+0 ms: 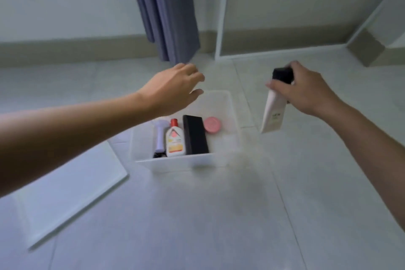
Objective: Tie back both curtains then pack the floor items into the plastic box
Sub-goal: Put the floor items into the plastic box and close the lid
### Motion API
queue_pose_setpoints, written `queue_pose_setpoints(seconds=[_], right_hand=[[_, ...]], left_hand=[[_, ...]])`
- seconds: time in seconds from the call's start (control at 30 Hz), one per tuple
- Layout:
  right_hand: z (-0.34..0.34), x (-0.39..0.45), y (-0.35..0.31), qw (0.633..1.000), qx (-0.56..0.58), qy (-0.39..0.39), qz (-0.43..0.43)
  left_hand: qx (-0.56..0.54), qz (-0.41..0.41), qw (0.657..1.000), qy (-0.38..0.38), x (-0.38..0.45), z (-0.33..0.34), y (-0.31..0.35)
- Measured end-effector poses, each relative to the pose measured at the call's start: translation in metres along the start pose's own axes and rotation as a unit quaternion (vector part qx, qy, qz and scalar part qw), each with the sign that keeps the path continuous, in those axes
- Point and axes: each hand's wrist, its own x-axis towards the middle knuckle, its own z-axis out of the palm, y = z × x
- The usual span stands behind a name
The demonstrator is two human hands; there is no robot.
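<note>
A grey curtain (pixel 166 13) hangs at top centre. Below it, mid-frame, a translucent plastic box (pixel 175 163) sits on the floor, holding bottles. The left hand (pixel 173 90) hovers open above it; the right hand (pixel 306 90) grips a white tube (pixel 274 114).

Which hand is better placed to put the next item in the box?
Right. The right hand already holds the tube just right of the box. The left hand is empty, open above the box.
</note>
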Motion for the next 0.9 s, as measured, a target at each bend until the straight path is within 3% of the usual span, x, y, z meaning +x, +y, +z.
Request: queue_pose_setpoints(seconds=[0.13, 0.37, 0.57, 0.9], right_hand=[[0.026, 0.03, -0.061, 0.999, 0.024, -0.015, -0.044], [0.115, 0.029, -0.091, 0.985, -0.101, -0.139, -0.013], [0.166, 0.021, -0.072, 0.965, -0.202, -0.166, -0.032], [0.195, 0.033, -0.052, 0.966, -0.204, -0.157, 0.014]], left_hand=[[-0.006, -0.062, 0.998, 0.001, -0.038, 0.016, -0.032], [-0.077, -0.227, 0.971, 0.023, -0.073, 0.059, -0.046], [-0.098, -0.242, 0.965, 0.011, -0.081, 0.079, -0.051], [-0.105, -0.246, 0.964, 0.0, -0.097, 0.092, -0.045]])
